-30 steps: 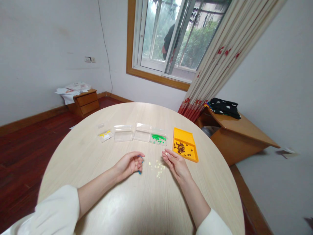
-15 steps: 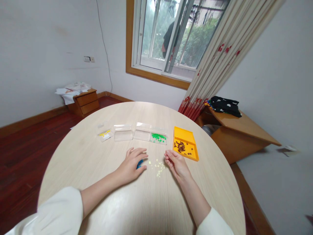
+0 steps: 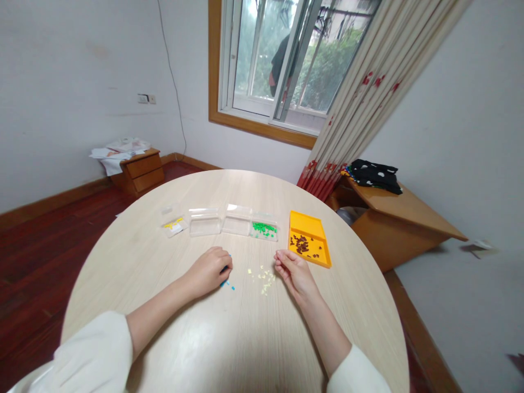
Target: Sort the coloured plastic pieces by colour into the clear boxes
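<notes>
My left hand [image 3: 212, 268] rests on the table with its fingers curled in over small blue pieces [image 3: 227, 284]. Some of these poke out beside the thumb and fingertips; the rest are covered. To the right of them lies a loose scatter of tiny pale yellow pieces [image 3: 266, 277]. At that scatter's right edge my right hand [image 3: 293, 272] is closed in a pinch, thumb against fingers, and whatever may be between the tips is too small to make out. Just behind the right hand sits an open orange box [image 3: 322, 246] with dark brown pieces [image 3: 302, 244] in it.
Across the round table [image 3: 172, 338] stand clear open boxes: a small one with yellow pieces [image 3: 173, 223], two clear boxes [image 3: 204, 225] without visible pieces, and one with green pieces [image 3: 264, 228]. A wooden cabinet [image 3: 393, 218] stands beyond the right edge.
My left hand has drawn back to the left and its spread fingers have curled in, uncovering a few blue pieces. The right hand keeps its pinch in nearly the same place.
</notes>
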Action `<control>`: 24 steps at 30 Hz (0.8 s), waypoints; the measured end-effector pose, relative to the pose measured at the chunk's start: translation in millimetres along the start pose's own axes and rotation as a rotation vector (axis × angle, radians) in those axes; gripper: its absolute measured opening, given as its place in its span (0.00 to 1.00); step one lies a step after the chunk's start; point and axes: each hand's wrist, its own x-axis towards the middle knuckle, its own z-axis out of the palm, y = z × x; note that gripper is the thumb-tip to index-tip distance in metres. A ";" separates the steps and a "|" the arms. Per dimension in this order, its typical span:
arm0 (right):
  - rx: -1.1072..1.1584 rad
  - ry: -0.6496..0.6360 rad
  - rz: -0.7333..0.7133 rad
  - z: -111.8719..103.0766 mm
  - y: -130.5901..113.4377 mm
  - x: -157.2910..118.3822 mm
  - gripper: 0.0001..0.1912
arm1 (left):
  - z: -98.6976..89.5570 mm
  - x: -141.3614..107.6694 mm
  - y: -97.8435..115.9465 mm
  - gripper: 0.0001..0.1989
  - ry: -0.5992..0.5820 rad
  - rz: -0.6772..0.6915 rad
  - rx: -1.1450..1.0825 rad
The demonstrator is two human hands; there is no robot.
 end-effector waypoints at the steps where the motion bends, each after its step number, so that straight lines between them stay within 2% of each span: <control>1: -0.003 -0.002 -0.001 0.3 -0.1 -0.1 0.18 | -1.8 -0.4 1.6 0.05 -0.020 0.016 0.052; 3: -0.008 -0.002 -0.006 0.7 -0.5 -0.4 0.19 | -3.6 -2.3 4.5 0.01 -0.098 0.071 0.130; 6: -0.019 -0.012 -0.016 1.1 -1.1 -0.8 0.19 | -3.3 -6.3 5.9 0.04 -0.217 0.148 0.165; 8: -0.028 -0.026 -0.025 1.3 -1.3 -0.9 0.18 | -1.7 -8.1 5.7 0.02 -0.228 0.151 0.145; 10: -0.040 -0.035 -0.037 1.6 -1.1 -1.0 0.17 | 2.0 -8.4 7.2 0.03 -0.180 0.113 0.070; 13: -0.076 -0.029 -0.063 2.8 -0.1 -1.5 0.17 | 12.8 -7.2 14.6 0.05 -0.037 -0.056 -0.195; 15: -0.120 -0.014 -0.105 4.7 0.6 -2.8 0.18 | 21.9 -6.5 21.0 0.10 0.017 -0.259 -0.537; 19: -0.305 -0.010 -0.299 13.0 1.6 -11.2 0.14 | 34.2 -7.5 27.8 0.20 -0.083 -0.683 -1.339; 21: -0.426 -0.049 -0.390 19.0 2.4 -18.8 0.10 | 36.0 -8.6 27.7 0.23 -0.108 -0.785 -1.522; 24: -0.567 -0.180 -0.405 27.6 4.7 -31.0 0.07 | 36.2 -9.2 26.7 0.23 -0.095 -0.822 -1.629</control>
